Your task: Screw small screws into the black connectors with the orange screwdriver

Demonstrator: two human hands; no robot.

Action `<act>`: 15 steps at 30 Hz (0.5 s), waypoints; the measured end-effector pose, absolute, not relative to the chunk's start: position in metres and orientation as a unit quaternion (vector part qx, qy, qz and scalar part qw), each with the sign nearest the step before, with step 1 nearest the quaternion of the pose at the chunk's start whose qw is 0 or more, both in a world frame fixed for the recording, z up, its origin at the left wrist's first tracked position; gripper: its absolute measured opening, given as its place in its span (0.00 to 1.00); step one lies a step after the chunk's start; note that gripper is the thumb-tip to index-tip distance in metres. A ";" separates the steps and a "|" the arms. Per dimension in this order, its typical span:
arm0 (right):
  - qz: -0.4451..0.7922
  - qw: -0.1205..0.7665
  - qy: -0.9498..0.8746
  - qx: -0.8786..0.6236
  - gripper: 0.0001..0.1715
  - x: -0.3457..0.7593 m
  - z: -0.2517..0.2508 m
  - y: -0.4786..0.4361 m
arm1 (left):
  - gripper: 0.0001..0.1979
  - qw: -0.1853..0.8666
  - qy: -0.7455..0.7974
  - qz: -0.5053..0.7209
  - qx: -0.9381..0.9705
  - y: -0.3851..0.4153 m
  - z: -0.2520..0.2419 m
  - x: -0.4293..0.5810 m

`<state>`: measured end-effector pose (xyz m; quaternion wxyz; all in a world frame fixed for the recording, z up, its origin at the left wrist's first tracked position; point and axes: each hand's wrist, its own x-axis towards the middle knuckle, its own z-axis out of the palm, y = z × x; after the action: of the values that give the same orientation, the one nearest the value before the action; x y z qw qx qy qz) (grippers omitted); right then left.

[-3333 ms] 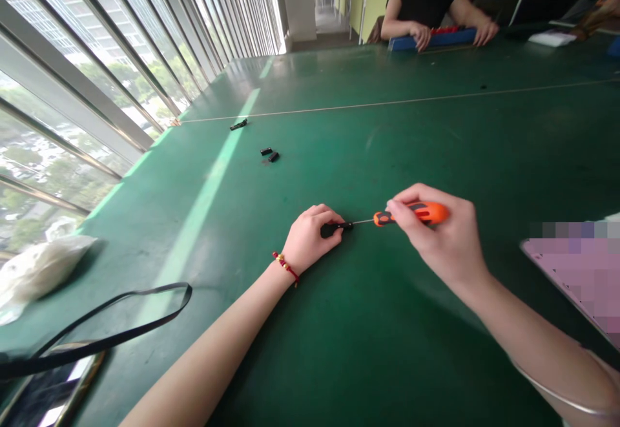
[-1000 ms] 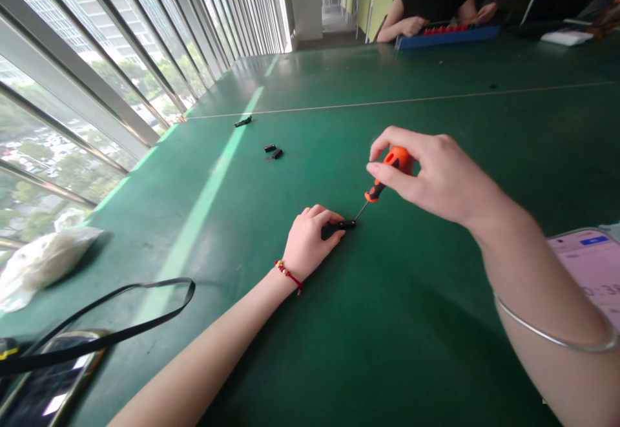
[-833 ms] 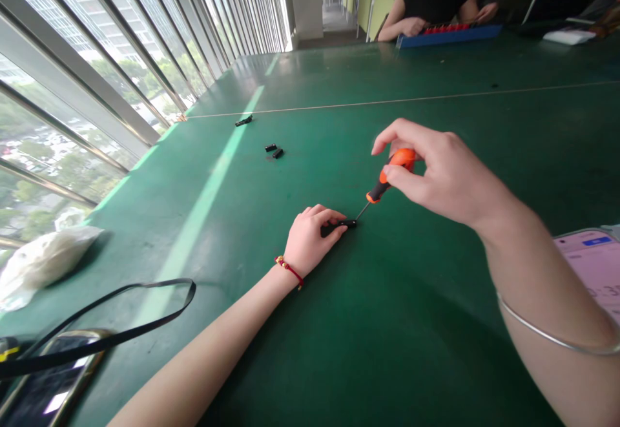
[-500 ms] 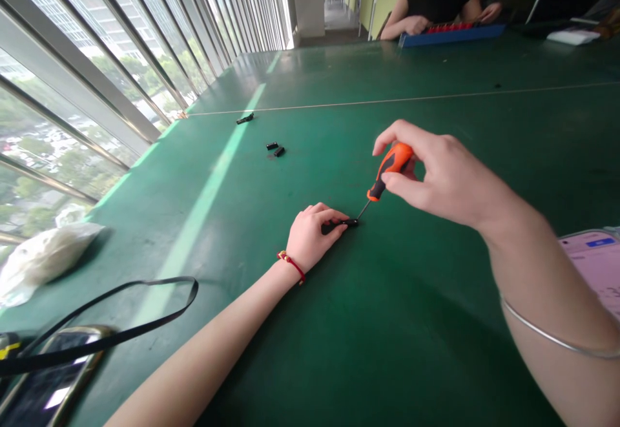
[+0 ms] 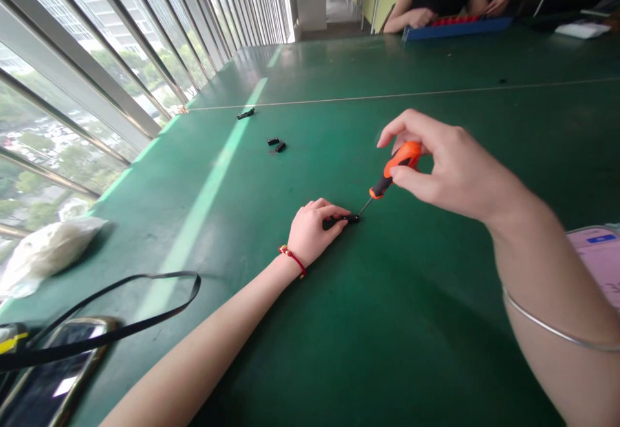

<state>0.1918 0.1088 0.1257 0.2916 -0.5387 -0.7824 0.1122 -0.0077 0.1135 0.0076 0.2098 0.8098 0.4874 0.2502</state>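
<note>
My left hand pinches a small, slim black part against the green table. Most of that part is hidden under my fingers; its right end sticks out past the fingertips. My right hand is closed loosely around the orange and black handle of a screwdriver. The screwdriver leans to the right, and its thin shaft runs down to the exposed end of the black part. Whether the tip sits in a screw is too small to tell.
Small black pieces lie beyond my left hand, with another black piece farther off. At left are a plastic bag, a black strap and a phone. A pink-screened device lies right. Across the table, a person handles a blue tray.
My right hand has shifted slightly up and right, and the screwdriver handle has turned and leans a little more. My left hand still pins the black part. The view has moved slightly.
</note>
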 end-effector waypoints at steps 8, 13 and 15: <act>0.111 0.286 -0.789 -0.533 0.09 0.194 0.126 0.108 | 0.09 0.209 0.487 0.252 0.810 0.114 0.007 -0.008; 0.111 0.278 -0.782 -0.547 0.09 0.195 0.126 0.108 | 0.09 0.207 0.485 0.254 0.811 0.113 0.007 -0.008; 0.119 0.281 -0.781 -0.545 0.12 0.196 0.127 0.108 | 0.09 0.207 0.485 0.252 0.811 0.113 0.007 -0.008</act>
<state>0.1961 0.1081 0.1266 0.2808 -0.5450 -0.7810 0.1191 -0.0079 0.1131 0.0073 0.2074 0.8111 0.4852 0.2525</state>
